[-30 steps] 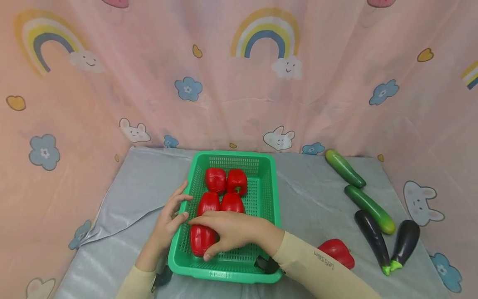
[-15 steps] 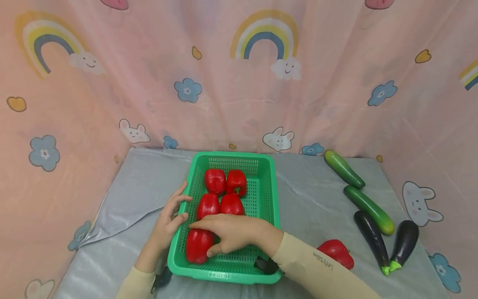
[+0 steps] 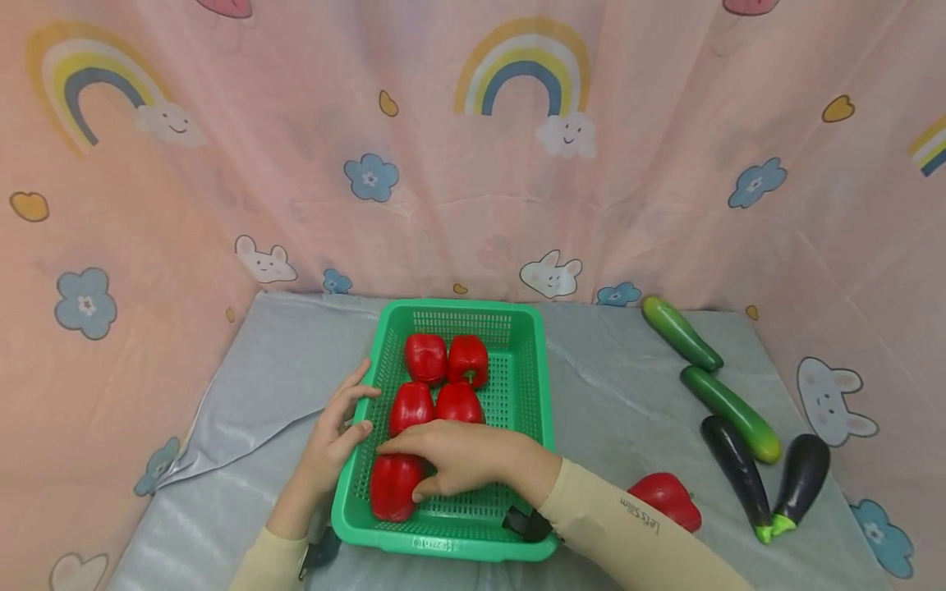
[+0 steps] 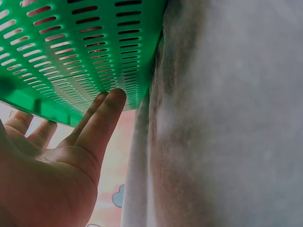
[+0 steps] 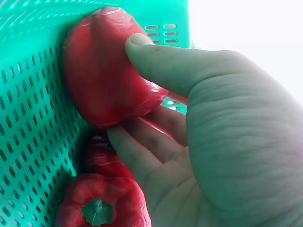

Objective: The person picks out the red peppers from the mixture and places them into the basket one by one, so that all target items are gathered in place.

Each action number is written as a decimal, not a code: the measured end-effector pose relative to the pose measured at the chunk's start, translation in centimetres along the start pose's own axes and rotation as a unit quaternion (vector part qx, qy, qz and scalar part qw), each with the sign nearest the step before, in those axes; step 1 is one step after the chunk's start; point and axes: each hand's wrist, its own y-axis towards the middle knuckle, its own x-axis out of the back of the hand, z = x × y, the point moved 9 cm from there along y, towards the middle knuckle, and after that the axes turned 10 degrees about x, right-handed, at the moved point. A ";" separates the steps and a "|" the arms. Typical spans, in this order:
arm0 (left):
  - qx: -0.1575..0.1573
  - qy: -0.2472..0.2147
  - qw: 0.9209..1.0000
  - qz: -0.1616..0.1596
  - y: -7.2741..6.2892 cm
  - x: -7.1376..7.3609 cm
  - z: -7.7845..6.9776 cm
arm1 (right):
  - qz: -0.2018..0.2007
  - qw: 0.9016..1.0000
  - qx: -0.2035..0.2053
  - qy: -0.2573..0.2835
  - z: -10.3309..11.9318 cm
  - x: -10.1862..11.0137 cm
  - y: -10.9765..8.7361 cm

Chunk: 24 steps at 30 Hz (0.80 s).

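Note:
A green plastic basket (image 3: 443,543) with slotted walls stands in the middle in the head view. My right hand (image 3: 461,455) reaches into it and grips a red bell pepper (image 3: 395,488) in the near left part, close to the wall. In the right wrist view the thumb lies on the side of this bell pepper (image 5: 111,66), and the fingers are against its end. My left hand (image 3: 336,427) is at the basket's left rim. Its fairly straight fingers (image 4: 102,118) touch the slotted outer wall in the left wrist view.
Several more red bell peppers (image 3: 426,359) lie in the basket's far left half. Another bell pepper (image 3: 668,501) sits on the grey cloth (image 3: 591,394) beside the right sleeve. Two green zucchini (image 3: 732,414) and two dark eggplants (image 3: 801,476) lie at the right. A pink patterned curtain (image 3: 443,230) hangs behind.
The gripped bell pepper has shifted slightly toward the basket's near left corner, with the right hand following a little. The left hand stays at the rim.

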 end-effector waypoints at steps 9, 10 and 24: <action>0.004 0.000 1.000 0.000 0.0 0.0 0.1 | -0.007 0.999 0.010 -0.029 0.1 0.1 0.1; 0.003 -0.001 1.000 0.000 -0.1 0.0 0.1 | -0.008 0.999 0.011 -0.031 0.1 0.1 0.1; 0.002 -0.008 1.000 0.005 0.0 -0.1 -0.1 | -0.027 0.998 0.006 -0.053 0.4 0.9 0.0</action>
